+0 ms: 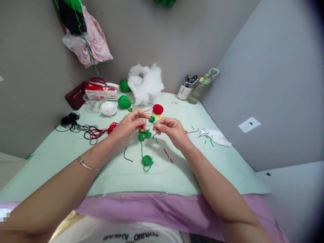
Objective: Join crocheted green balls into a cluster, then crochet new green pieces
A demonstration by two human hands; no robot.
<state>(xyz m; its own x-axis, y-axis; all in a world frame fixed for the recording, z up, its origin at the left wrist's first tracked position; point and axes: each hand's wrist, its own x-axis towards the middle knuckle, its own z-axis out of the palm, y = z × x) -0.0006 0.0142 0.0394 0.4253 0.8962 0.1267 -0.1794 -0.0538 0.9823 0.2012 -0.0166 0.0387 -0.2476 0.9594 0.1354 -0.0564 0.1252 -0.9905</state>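
Note:
My left hand [130, 125] and my right hand [170, 130] meet above the middle of the pale green table [76, 152]. Both pinch a small green crocheted piece [144, 134] with a bit of red in it; a smaller green part [152, 118] sits between the fingertips. A green strand hangs from it down to another small green crocheted piece [147, 160] lying on the table. A silver bangle [87, 165] circles my left wrist.
At the back lie a white stuffing heap [145, 82], green yarn balls [124, 101], a white ball [108, 108], a red ball [158, 109], a tissue box with red scissors [101, 88], a pen cup [186, 88] and a bottle [201, 87]. Black and red threads [81, 127] tangle at left; a white cloth [216, 136] lies at right.

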